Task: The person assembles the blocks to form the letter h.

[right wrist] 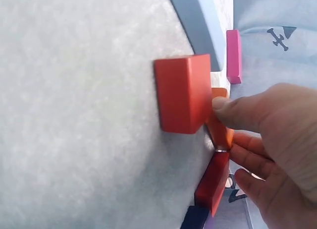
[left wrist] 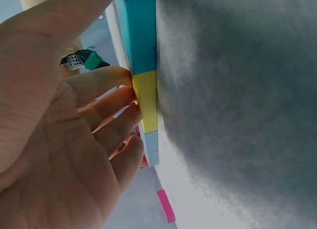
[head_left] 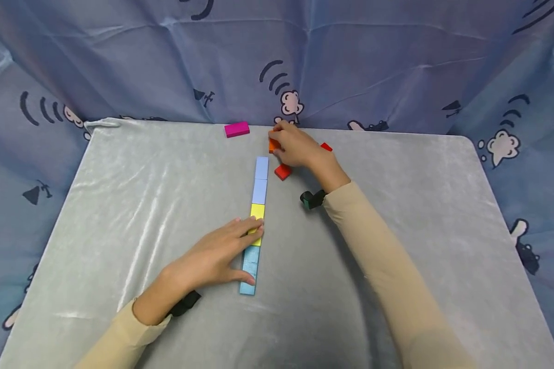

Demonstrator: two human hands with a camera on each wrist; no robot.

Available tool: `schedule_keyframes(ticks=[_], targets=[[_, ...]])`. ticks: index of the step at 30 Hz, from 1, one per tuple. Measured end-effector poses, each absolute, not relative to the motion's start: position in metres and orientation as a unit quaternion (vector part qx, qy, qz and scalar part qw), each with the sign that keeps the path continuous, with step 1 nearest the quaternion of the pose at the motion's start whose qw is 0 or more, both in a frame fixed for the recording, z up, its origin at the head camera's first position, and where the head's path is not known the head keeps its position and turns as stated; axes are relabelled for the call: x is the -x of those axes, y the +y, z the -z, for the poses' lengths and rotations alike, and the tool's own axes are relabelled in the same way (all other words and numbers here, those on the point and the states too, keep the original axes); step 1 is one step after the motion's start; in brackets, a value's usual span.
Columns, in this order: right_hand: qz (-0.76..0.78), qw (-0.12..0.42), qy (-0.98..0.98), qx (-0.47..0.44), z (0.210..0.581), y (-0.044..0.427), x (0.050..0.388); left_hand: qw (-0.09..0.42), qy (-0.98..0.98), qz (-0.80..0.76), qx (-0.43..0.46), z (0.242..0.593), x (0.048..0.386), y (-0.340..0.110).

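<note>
A straight row of blocks runs down the cloth: two light blue (head_left: 260,190), yellow (head_left: 257,210) and teal (head_left: 250,264). Across the yellow part lie the fingers of the left hand (head_left: 212,256), with the thumb over the teal part. Beyond the row's far end, the right hand (head_left: 297,147) pinches an orange block (right wrist: 219,130) between thumb and fingers. A small red block (right wrist: 182,94) rests nearer the camera in the right wrist view, apart from the row. Another red block (right wrist: 214,179) touches or nearly touches the orange one, partly hidden by the hand in the head view.
A magenta block (head_left: 237,129) lies at the table's far edge, left of the right hand. In the right wrist view a dark blue block (right wrist: 195,218) stands beside the farther red one. Patterned blue cloth (head_left: 374,61) hangs behind the grey-covered table (head_left: 134,215).
</note>
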State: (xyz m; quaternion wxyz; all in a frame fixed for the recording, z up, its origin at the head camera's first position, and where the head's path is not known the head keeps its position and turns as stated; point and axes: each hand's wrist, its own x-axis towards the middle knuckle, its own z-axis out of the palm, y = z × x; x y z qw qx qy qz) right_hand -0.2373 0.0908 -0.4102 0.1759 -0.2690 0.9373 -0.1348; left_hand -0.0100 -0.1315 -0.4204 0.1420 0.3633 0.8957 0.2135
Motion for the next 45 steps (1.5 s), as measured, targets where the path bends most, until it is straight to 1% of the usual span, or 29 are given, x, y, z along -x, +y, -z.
schedule_keyframes(ticks=[8, 15, 24, 32, 40, 45], targets=[[0.134, 0.154, 0.941, 0.271, 0.411, 0.091, 0.238, 0.143, 0.896, -0.215, -0.362, 0.42, 0.013, -0.133], [0.183, 0.135, 0.937, 0.266, 0.41, 0.096, 0.224, 0.138, 0.895, -0.212, -0.367, 0.421, 0.012, -0.132], [0.241, 0.086, 0.926, 0.278, 0.404, 0.119, 0.178, 0.136, 0.894, -0.211, -0.37, 0.421, 0.011, -0.131], [0.267, 0.092, 0.918, 0.278, 0.412, 0.137, 0.147, 0.151, 0.895, -0.208, -0.364, 0.42, 0.012, -0.131], [0.273, 0.085, 0.913, 0.292, 0.417, 0.147, 0.118, 0.162, 0.896, -0.21, -0.357, 0.42, 0.01, -0.13], [0.27, 0.079, 0.912, 0.297, 0.423, 0.151, 0.099, 0.156, 0.896, -0.207, -0.36, 0.419, 0.011, -0.13]])
